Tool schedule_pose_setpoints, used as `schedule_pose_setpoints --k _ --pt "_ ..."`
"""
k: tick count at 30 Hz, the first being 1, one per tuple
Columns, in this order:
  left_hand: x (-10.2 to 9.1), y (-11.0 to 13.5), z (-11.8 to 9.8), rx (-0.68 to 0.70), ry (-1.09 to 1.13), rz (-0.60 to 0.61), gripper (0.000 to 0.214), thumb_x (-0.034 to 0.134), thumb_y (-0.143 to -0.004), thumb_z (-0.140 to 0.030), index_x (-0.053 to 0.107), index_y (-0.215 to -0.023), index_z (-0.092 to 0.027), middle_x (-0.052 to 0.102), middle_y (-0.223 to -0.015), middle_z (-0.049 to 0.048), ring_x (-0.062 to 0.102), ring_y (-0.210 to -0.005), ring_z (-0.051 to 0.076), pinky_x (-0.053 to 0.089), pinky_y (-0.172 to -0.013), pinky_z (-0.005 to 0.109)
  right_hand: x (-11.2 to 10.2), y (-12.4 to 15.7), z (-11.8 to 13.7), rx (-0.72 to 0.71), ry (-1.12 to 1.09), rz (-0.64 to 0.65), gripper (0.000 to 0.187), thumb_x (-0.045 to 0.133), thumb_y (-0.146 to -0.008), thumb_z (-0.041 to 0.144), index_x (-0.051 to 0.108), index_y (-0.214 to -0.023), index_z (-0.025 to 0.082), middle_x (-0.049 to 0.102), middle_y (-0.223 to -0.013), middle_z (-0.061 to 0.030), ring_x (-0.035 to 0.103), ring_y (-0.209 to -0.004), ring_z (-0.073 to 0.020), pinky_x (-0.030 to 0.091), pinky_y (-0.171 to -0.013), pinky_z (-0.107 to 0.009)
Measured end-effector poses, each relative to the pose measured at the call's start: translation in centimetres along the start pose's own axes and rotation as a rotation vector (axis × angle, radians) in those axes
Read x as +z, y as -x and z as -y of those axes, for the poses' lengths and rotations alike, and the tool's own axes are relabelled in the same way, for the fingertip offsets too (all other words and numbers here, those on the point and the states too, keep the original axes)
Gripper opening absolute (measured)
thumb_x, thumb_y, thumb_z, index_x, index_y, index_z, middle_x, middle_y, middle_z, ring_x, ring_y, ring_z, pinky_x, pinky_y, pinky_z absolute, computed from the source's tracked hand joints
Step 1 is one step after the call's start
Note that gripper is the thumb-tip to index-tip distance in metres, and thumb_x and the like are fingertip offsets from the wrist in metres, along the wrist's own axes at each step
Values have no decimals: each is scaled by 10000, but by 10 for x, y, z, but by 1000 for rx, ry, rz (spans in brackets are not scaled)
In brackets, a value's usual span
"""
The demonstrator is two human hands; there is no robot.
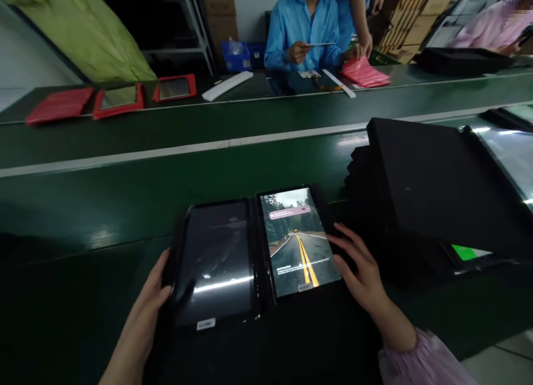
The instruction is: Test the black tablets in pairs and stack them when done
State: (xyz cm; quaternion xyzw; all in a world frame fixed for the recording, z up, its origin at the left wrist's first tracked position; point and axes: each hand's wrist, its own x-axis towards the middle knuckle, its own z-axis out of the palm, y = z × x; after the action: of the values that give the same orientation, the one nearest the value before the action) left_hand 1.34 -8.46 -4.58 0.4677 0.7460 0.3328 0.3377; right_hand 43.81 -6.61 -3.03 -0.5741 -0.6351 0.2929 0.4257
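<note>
- A lit tablet (297,238) lies face up, its screen showing a road between trees.
- Just left of the lit tablet, a dark tablet (216,260) also lies face up, a light streak reflected across its glass and a small white label (206,324) at its near edge.
- The left hand (145,302) is at the dark tablet's outer edge, on the side away from the lit tablet; its thumb shows, but I cannot tell whether the other fingers are clamped underneath.
- The right hand (364,274) lies at the lit tablet's right edge, fingers spread apart and touching that side.
- Right of the lit tablet stands a black stack (441,180), its top piece tilted.
- Well beyond the lit tablet, a person in a blue shirt (283,33) holds something thin, near a pink bag (362,73).
- Beyond the lit tablet to the left are red pouches (60,105).
</note>
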Motion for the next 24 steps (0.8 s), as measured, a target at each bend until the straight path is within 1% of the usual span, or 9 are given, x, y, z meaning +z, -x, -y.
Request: schedule_pose_setpoints --k 2,5,8,10,13,17,20,22,24 --pt "-14 6 8 -13 103 94 896 628 -910 -692 322 -1715 -447 401 -1777 -33 335 -1647 360 422 -1294 493 -4 2 17 -246 105 95 206 684 -1023 369 855 -1126 319 715 -1463 -74 532 -1519 -344 509 -1220 -592" --pt "-32 16 16 -10 41 277 1043 731 -868 -658 230 -1746 -402 227 -1845 3 179 -1689 382 326 -1322 564 -6 2 38 -606 242 234 245 626 -1036 212 853 -1095 282 718 -1456 -78 502 -1545 -317 585 -1155 -513" --pt "-35 27 17 109 -156 297 1174 743 -827 -712 121 -1765 -376 123 -1866 76 176 -1679 448 395 -1264 634 -3 -1 44 -692 299 296 253 612 -1033 187 850 -1041 272 704 -1474 -71 452 -1580 -310 587 -1159 -496" --pt "-27 29 11 146 -270 252 1208 738 -803 -747 113 -1765 -372 72 -1867 112 206 -1661 501 479 -1188 670 0 -3 39 -671 348 259 259 610 -1042 191 851 -1052 285 686 -1501 -66 429 -1594 -317 603 -1134 -498" --pt "-9 15 -11 72 -306 169 1172 717 -794 -771 216 -1752 -318 62 -1858 157 254 -1640 533 532 -1127 685 3 -7 22 -524 378 102 291 589 -1080 266 816 -1245 343 668 -1530 -60 475 -1562 -321 602 -1119 -541" --pt "1 -10 -40 -26 -87 -56 1000 648 -831 -684 406 -1657 -174 343 -1761 224 409 -1595 447 450 -1238 593 -2 -8 0 -164 204 -53 356 545 -1103 450 745 -1388 374 722 -1456 -56 660 -1381 -299 594 -1122 -522" --pt "-6 -10 -50 -32 2 -121 680 612 -801 -629 692 -1321 -198 609 -1548 186 534 -1504 407 491 -1209 532 -6 -6 -6 -37 149 -103 397 519 -1106 500 730 -1402 339 755 -1394 -72 728 -1273 -277 637 -1034 -449" --pt "-14 -3 -56 -80 -69 -158 522 589 -753 -629 754 -1054 -236 711 -1346 165 613 -1391 426 562 -1113 546 -5 -5 -7 -14 162 -119 405 531 -1092 549 762 -1340 329 773 -1344 -76 742 -1235 -278 644 -1007 -444" --pt "-20 5 -64 -178 -168 -180 439 557 -722 -625 743 -896 -267 744 -1170 144 681 -1238 435 593 -1031 572 0 -5 -6 1 181 -144 414 556 -1061 618 816 -1202 328 783 -1299 -76 745 -1212 -289 639 -1010 -468"
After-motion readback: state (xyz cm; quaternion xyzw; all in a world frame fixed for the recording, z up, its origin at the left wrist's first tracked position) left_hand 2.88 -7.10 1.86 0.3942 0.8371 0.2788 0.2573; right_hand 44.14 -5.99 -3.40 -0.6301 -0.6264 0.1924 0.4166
